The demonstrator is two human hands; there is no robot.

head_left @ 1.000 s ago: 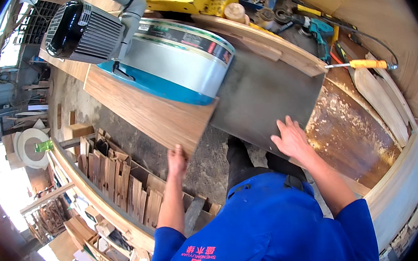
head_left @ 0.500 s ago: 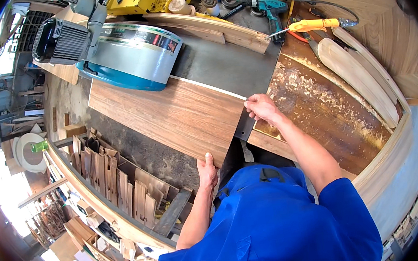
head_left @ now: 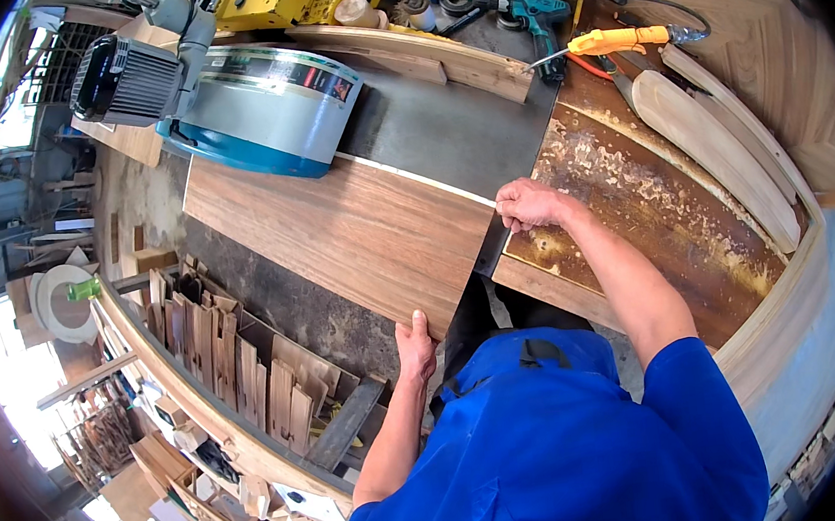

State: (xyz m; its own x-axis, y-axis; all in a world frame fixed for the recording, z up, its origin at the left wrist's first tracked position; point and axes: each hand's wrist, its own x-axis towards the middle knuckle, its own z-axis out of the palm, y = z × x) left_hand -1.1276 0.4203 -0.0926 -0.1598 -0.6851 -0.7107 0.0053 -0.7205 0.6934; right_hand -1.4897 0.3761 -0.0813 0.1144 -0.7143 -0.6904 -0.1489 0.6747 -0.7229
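Note:
A wide brown wooden board (head_left: 355, 236) lies slantwise in front of me, its far edge pale and its upper left part against a bandsaw-like machine (head_left: 266, 99) with a grey and teal housing. My left hand (head_left: 414, 346) grips the board's near right corner, thumb on top and fingers hidden below. At the far right corner is my right hand (head_left: 528, 204), its fingers curled closed just beside the end of the pale edge. Whether it touches the board or pinches something small, I cannot make out. Beyond the board shows the dark metal machine table (head_left: 454, 121).
A wooden fence (head_left: 480, 74) crosses the table's far side. To the right, a brown bench (head_left: 634, 210) carries sawdust, a yellow-handled tool (head_left: 617, 40), a teal cordless drill (head_left: 537, 23) and curved wood pieces (head_left: 714, 157). Upright offcuts (head_left: 214, 340) stand at the lower left.
My right hand has shifted slightly right, off the board's far corner, and its fingers have curled in. My left hand keeps its grip; the board looks nearly unmoved.

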